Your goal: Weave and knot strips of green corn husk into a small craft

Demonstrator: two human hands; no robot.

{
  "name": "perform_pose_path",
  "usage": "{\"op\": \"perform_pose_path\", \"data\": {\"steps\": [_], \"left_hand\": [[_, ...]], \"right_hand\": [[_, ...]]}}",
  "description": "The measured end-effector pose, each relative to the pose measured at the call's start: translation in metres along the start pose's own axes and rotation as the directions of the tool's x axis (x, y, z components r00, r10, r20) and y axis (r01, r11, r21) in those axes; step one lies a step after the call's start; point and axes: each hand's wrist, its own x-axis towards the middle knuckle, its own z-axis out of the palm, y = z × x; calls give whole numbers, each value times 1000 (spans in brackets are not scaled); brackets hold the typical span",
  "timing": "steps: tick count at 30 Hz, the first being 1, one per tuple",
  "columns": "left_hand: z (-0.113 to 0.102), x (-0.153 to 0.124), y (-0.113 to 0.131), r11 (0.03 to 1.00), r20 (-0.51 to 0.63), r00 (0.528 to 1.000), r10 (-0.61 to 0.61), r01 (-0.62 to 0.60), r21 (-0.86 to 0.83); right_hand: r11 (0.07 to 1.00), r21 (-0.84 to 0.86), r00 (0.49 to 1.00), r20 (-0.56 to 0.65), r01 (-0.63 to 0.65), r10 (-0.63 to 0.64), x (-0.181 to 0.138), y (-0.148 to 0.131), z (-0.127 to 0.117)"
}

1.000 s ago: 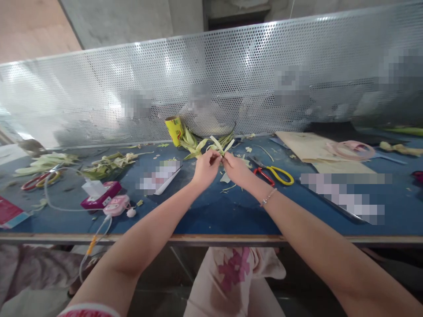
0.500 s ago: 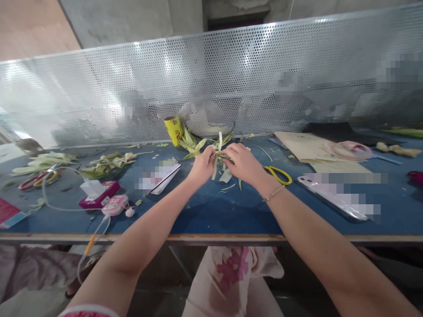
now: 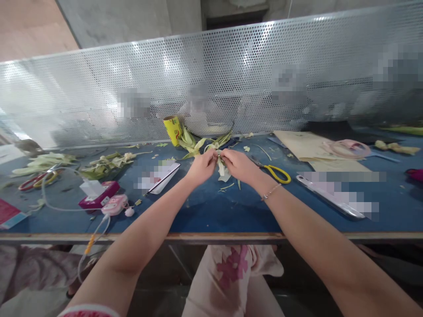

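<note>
My left hand and my right hand meet fingertip to fingertip over the table. Both are closed in a pinch on a thin, pale corn husk strip, mostly hidden by the fingers. Just below it lies a whitish husk scrap, with thin green shreds around it. Behind the fingers, green corn husks lean by a yellow printed tube. Yellow-handled scissors rest right of my right hand, their blades partly behind the wrist.
On the left are husk piles, red-handled scissors, a magenta box and a pink case with a cable. Two phones flank my arms. Brown paper lies back right, before a perforated metal screen.
My hands have drawn together until the fingertips meet. The husk strip that stuck up above the fingers no longer shows. More of the yellow-handled scissors is uncovered.
</note>
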Motion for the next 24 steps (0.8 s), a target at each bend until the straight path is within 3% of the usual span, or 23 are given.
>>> {"op": "perform_pose_path", "data": {"steps": [8,18,24], "left_hand": [[-1,-1,0,1000,-29,1000,-8,9,22],[-3,2,-7,999,-54,998,27,-29,-37],[-2,2,-10,999,-22,1000,9,-8,38]], "right_hand": [[998,55,999,45,29,-31,0,-2,-8],[993,87,997,-5,79,-79,0,9,-6],[991,104,996,-22,84,-82,0,12,-3]]}}
